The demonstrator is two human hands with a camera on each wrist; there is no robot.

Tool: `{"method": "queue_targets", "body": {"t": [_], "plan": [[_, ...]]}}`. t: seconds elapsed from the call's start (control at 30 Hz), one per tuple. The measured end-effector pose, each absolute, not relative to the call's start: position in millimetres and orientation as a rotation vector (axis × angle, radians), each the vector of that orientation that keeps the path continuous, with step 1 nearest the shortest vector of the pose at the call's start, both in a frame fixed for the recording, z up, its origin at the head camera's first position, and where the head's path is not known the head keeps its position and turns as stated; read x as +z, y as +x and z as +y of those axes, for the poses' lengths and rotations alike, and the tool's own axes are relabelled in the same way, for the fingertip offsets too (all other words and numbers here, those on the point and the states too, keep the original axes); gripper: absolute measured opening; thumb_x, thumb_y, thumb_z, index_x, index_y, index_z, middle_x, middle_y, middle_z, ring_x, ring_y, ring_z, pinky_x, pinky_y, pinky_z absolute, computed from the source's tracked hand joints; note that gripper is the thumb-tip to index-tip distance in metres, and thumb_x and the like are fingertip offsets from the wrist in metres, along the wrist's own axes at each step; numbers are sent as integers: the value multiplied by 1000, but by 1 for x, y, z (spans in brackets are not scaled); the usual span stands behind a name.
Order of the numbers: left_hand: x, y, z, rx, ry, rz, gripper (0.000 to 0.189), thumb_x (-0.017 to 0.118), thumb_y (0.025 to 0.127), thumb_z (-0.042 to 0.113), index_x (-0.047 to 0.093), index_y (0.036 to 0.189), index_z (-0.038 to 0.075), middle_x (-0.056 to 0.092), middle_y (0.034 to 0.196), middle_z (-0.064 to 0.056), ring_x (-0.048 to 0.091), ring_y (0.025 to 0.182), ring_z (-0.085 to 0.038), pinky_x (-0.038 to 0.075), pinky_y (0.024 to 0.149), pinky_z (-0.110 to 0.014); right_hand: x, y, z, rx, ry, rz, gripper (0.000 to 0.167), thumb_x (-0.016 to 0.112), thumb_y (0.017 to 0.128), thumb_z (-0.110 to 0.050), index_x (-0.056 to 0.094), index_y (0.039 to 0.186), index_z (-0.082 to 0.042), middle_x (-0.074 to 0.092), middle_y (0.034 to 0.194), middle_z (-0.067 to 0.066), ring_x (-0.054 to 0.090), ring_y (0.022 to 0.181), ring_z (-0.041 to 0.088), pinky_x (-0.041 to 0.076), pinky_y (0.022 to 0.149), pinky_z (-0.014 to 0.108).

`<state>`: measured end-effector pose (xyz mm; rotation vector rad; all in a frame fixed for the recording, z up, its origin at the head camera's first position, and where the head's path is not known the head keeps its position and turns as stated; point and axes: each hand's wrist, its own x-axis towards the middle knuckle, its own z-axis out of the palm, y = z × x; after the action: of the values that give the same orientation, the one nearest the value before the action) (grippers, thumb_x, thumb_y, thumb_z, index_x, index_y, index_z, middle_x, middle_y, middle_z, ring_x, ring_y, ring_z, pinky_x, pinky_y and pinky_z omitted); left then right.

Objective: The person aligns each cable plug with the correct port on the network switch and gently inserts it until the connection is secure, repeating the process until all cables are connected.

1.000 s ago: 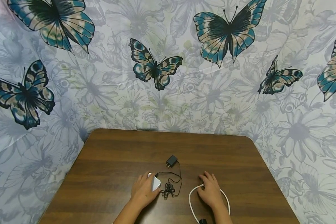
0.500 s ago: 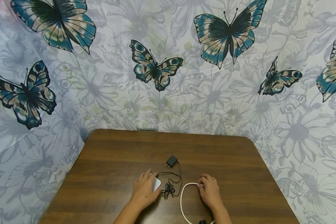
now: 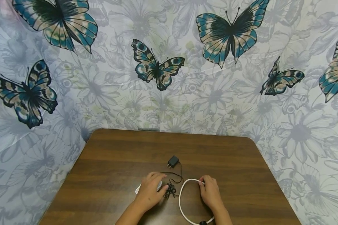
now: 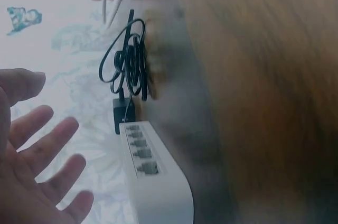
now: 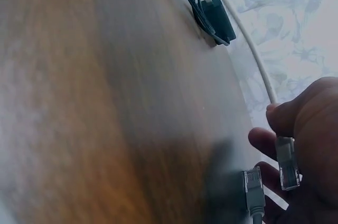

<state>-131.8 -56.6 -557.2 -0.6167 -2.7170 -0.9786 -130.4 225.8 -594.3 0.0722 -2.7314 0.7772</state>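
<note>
Two hands: right hand point(image 3: 211, 192) pinching white cable point(image 3: 180, 200) behind one plug point(image 5: 287, 168), second plug point(image 5: 254, 187) beside its fingertips; left hand point(image 3: 150, 189), fingers apart, holding nothing, white box point(image 4: 158, 192) beneath it, black cord point(image 4: 132, 65) to its right, adapter point(image 3: 173, 161) beyond its fingertips.

On my head feed, a brown wood-grain table point(image 3: 115, 150) with rounded far corners spans six o'clock. Behind it I see a pale flower-printed wall covering point(image 3: 115, 103): a teal-winged butterfly point(image 3: 157, 70) at twelve, a larger butterfly point(image 3: 230, 31) near one, another butterfly point(image 3: 31, 92) at nine.
</note>
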Motion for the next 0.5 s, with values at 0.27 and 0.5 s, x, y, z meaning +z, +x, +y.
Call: {"method": "queue_targets", "body": {"t": [0.27,0.5], "plan": [[-554,-129,-48,-1069,-678,-2757,40,72,90,32,66,128,19,66,126,5,56,122,-22,46,102,-48,-589,-130,220,783,136,-2615,14,71,87,-2,62,91,-12,66,87,3,60,94,31,45,77,53],[-556,-128,-45,-1082,-683,-2751,43,72,91,30,64,130,15,68,121,4,60,116,-19,49,97,-44,-583,-127,214,904,149,-2564,15,71,87,-1,62,92,-13,61,83,-3,59,90,21,47,72,40]]}}
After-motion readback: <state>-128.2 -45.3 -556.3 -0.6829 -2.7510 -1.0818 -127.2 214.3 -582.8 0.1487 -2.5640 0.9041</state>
